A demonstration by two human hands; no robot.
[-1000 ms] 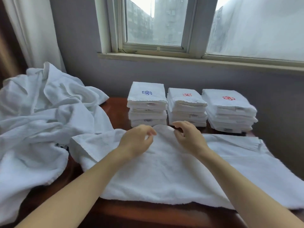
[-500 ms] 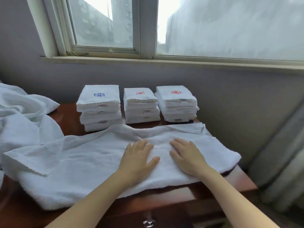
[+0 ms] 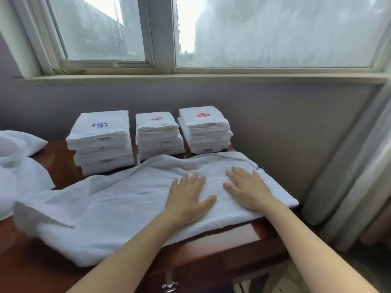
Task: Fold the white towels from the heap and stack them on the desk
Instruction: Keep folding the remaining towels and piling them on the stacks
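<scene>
Although the bench (image 3: 61,166) already carries finished work, the task is judged only partly complete. One long white towel (image 3: 118,208) lies along the near edge, folded lengthwise as far as can be judged, with its left end loose and one corner turned over. An unfolded heap (image 3: 19,178) lies at the left edge, beside that towel. Three stacks of folded towels (image 3: 158,138) stand side by side at the far edge. Both the left hand (image 3: 188,197) and the right hand (image 3: 247,189) rest flat on the towel's right end, fingers straight, slightly apart, gripping nothing. Outstanding: cross-folds, stacking, then the heap.
</scene>
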